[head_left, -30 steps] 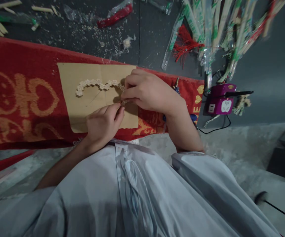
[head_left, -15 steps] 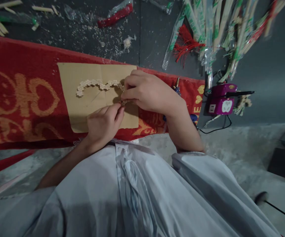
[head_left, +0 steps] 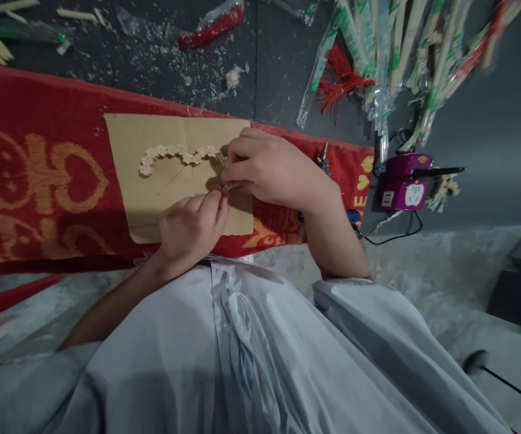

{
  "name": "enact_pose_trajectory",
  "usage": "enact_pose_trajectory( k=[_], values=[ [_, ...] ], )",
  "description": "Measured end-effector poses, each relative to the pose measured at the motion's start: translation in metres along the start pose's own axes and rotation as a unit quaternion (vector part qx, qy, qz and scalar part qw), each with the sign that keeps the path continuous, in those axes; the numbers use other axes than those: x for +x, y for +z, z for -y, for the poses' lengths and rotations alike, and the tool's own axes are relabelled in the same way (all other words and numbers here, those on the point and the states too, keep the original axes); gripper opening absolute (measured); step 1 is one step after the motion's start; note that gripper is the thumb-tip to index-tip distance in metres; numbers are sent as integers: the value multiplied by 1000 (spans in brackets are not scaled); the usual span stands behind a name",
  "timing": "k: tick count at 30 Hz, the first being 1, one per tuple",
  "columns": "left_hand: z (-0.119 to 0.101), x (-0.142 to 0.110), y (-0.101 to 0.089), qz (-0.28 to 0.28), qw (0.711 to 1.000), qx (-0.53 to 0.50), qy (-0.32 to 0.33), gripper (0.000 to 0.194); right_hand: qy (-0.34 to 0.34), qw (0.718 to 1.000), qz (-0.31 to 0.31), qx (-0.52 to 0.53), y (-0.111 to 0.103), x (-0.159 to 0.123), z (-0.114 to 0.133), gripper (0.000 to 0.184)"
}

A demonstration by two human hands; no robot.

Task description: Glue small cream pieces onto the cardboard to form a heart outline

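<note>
Two joined arcs of pale flowers (head_left: 190, 159) already cross the tan card (head_left: 147, 211), its lower left unfilled; the left hand (head_left: 191, 222) pinches a tiny piece (head_left: 227, 187), the right hand's (head_left: 273, 166) grip I can't tell.

Left grip (head_left: 190, 226), right grip (head_left: 271, 167) curled, close together.

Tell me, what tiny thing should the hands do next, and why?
Perhaps the right hand should lift slightly aside for a look. It hides where the pale flower chain leads on the tan sheet, so I can't tell whether that chain joins the small piece at the left hand's fingertips.
</note>
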State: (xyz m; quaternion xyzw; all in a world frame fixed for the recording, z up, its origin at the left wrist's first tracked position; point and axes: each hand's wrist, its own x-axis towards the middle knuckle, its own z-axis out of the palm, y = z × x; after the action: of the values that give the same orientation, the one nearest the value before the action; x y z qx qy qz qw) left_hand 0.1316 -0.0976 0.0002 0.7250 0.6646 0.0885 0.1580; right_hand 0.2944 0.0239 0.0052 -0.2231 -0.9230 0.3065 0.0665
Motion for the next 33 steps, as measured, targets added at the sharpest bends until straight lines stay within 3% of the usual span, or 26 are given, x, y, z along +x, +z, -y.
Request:
enact_pose_trajectory(
  k=[7,20,33],
  values=[
    [-1,1,0,6,1000,4,-13,34,0,996,31,-81,-6,1,11,38],
    [1,-1,-1,-11,996,-54,-75,30,-8,989,49,-136,-9,1,15,34],
    [2,-2,-1,-1,998,-42,-46,31,-9,988,63,-139,-10,2,20,38]
  ],
)
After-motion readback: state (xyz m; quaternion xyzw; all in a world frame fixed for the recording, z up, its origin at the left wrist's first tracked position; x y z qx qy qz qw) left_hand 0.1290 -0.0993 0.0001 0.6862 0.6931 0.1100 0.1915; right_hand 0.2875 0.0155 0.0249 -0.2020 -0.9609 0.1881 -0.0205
